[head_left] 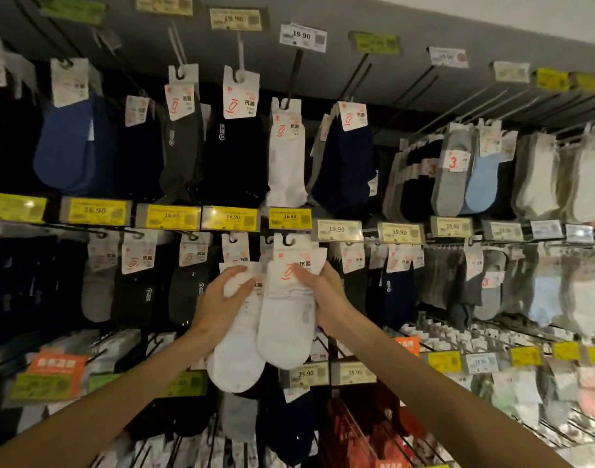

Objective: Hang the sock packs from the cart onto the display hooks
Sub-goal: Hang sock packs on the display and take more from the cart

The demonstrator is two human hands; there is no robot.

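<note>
Hands both up at the middle row of a sock wall. On the right side, right hand point(318, 295) pinches the front white sock pack point(286, 325) at its right edge: thumb pressed on the front just under the printed card, other fingers curled round behind, tips showing past the pack's edge. Pack hangs upright, card top at a black hook point(291, 239), hook tip showing through the card's cut-out; cannot tell how far on it sits. Beside it, left hand point(225, 298) grips the second white sock pack point(237, 352), fingers curled together over its upper part, thumb low against the side. That pack lies just left of and partly behind the front one, touching it, toe end lower. Directly above the hook sits a yellow price tag point(290, 217) reading 16.90. Same row: dark sock packs point(188, 285) on the left, navy sock packs point(399, 285) on the right. Row above holds an upper white pack point(287, 157).
</note>
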